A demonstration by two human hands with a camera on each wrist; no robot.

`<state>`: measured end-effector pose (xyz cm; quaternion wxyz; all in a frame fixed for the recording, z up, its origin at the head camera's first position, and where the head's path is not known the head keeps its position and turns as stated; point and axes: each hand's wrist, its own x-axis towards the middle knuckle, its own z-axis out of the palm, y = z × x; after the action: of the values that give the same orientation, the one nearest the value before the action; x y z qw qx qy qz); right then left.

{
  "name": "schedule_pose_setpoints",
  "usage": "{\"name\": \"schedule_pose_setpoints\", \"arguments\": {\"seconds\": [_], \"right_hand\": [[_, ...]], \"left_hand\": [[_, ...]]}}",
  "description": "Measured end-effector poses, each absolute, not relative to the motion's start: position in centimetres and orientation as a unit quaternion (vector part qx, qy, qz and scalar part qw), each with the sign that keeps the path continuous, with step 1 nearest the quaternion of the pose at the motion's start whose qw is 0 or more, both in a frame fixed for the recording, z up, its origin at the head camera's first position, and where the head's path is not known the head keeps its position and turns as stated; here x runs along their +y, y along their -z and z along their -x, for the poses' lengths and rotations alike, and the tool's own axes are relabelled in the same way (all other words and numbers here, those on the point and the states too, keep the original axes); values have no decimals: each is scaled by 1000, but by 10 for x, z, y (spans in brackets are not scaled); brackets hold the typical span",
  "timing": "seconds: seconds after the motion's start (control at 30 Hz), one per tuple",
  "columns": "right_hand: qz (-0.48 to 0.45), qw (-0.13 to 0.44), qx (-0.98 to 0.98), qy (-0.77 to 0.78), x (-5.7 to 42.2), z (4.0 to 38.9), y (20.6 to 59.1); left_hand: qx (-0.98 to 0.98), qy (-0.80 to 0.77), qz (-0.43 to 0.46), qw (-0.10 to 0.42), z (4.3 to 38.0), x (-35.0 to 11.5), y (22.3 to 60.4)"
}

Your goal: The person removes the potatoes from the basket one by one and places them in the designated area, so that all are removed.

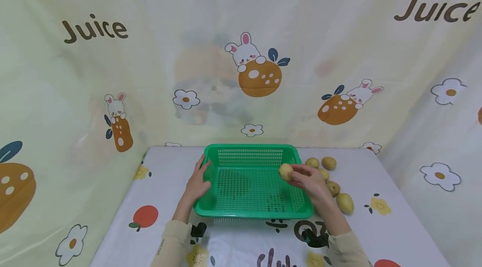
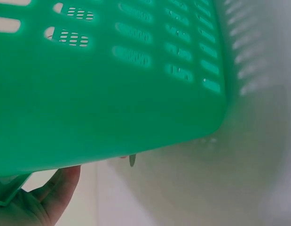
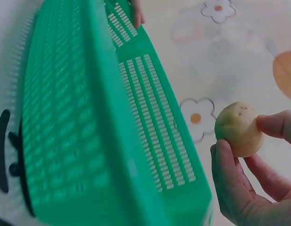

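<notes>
A green plastic basket (image 1: 248,214) with slotted walls and floor stands on the table. My left hand (image 1: 197,183) grips its left rim, with the thumb reaching over the inner side; in the left wrist view, part of that hand (image 2: 39,205) shows beyond the green wall. Between right thumb and fingers I pinch a small pale potato (image 1: 286,171), which overlaps the basket's right side in the head view. Up close, the right hand (image 3: 251,193) holds this potato (image 3: 239,129) with its far face uncovered. No potatoes show inside the basket.
Several potatoes (image 1: 344,204) lie on the table just right of the basket, partly hidden behind my right hand and forearm. A printed cloth (image 1: 150,242) covers the table. Patterned curtains (image 1: 211,7) hang behind it and on both sides.
</notes>
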<state>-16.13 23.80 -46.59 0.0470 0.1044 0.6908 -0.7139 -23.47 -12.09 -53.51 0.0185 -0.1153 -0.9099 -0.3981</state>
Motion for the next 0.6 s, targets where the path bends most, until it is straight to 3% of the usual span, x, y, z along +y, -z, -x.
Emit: {"name": "schedule_pose_setpoints", "arguments": {"seconds": [0.4,0.6], "right_hand": [[-167,-4,660,732,280,123,484],[-221,-2,611,760,308,101,492]], "left_hand": [[-910,400,112,20,235,-124,535],[-910,398,117,19,234,-121,534]]}}
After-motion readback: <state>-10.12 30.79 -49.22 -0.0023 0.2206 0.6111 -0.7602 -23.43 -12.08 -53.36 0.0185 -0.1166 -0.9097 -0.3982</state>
